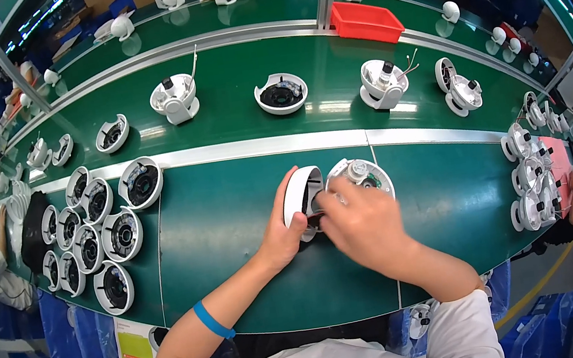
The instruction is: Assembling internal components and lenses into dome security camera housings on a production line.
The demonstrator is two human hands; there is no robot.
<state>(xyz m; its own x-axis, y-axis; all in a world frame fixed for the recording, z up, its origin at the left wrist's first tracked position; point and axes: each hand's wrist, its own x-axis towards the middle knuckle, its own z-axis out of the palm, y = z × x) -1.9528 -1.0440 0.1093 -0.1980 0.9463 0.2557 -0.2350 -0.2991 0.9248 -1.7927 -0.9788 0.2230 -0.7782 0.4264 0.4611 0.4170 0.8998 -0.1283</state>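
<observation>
My left hand (284,232) grips a white rounded camera cover (294,197), held on edge above the green bench with its hollow dark inside turned to the right. Just right of it is a white camera base (380,174), where part of a green circuit board and a round lens-like piece show. My right hand (366,225) reaches across between the two parts, its fingers curled and slightly blurred near the cover's inner side. Whatever those fingers pinch is hidden behind the hand. The lower side of the base is covered by the same hand.
Several white covers with black insides (123,234) stand grouped on the left. Stacked camera assemblies (532,177) are at the right edge, by a pink sheet (557,166). Beyond a metal rail, a green conveyor (228,125) carries more units; a red tray (367,23) sits farther back.
</observation>
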